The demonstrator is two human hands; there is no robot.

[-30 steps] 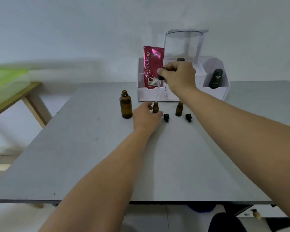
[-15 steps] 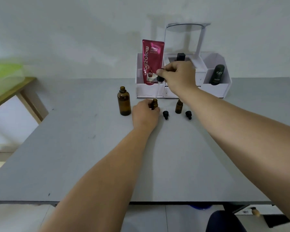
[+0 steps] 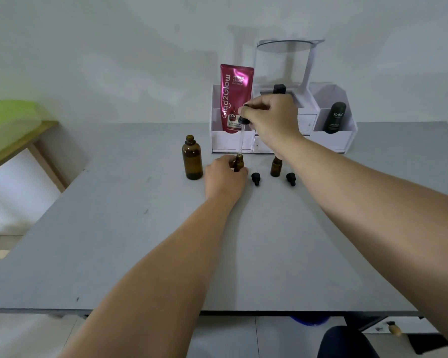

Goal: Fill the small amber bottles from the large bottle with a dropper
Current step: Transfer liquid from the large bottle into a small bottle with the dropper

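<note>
The large amber bottle (image 3: 192, 158) stands uncapped on the grey table (image 3: 166, 241). Just right of it, my left hand (image 3: 224, 175) grips a small amber bottle (image 3: 238, 162) upright on the table. My right hand (image 3: 270, 120) pinches the black bulb of a glass dropper (image 3: 241, 136) directly above that bottle, and the tip reaches the bottle's mouth. A second small amber bottle (image 3: 276, 167) stands further right, partly behind my right forearm. Two black caps (image 3: 255, 178) (image 3: 291, 178) lie on the table beside the small bottles.
A white organiser (image 3: 331, 140) stands at the back against the wall, holding a pink tube (image 3: 234, 98) and a dark bottle (image 3: 335, 117), with a round mirror on a stand (image 3: 286, 46) above. A wooden table edge with something green (image 3: 8, 125) is at the left.
My left hand has closed around the small bottle. My right hand has brought the dropper down until its tip meets the bottle's mouth.
</note>
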